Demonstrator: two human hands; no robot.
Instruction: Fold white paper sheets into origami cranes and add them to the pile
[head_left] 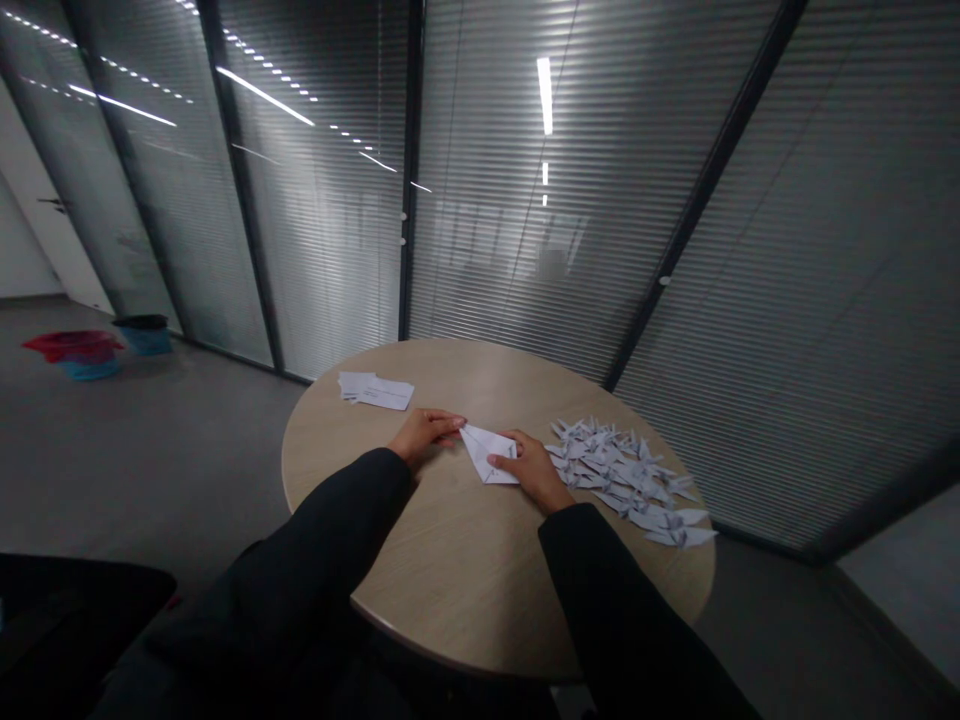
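A folded piece of white paper (484, 445), kite-like in outline with visible crease lines, is held just over the round wooden table (442, 580). My left hand (429, 432) pinches its upper left corner between closed fingertips. My right hand (534, 468) grips the right side, thumb on top of the paper and fingers behind it. Beside my right hand spreads a pile of folded white paper cranes (626, 475). Beyond my left hand lie several flat paper slips (386, 392), some with faint printed lines.
Glass partitions with blinds (517, 260) stand close behind the table. On the floor at left are a blue bin with a red liner (75, 350) and a blue bin with a dark liner (146, 335). A dark object (75, 610) sits at lower left.
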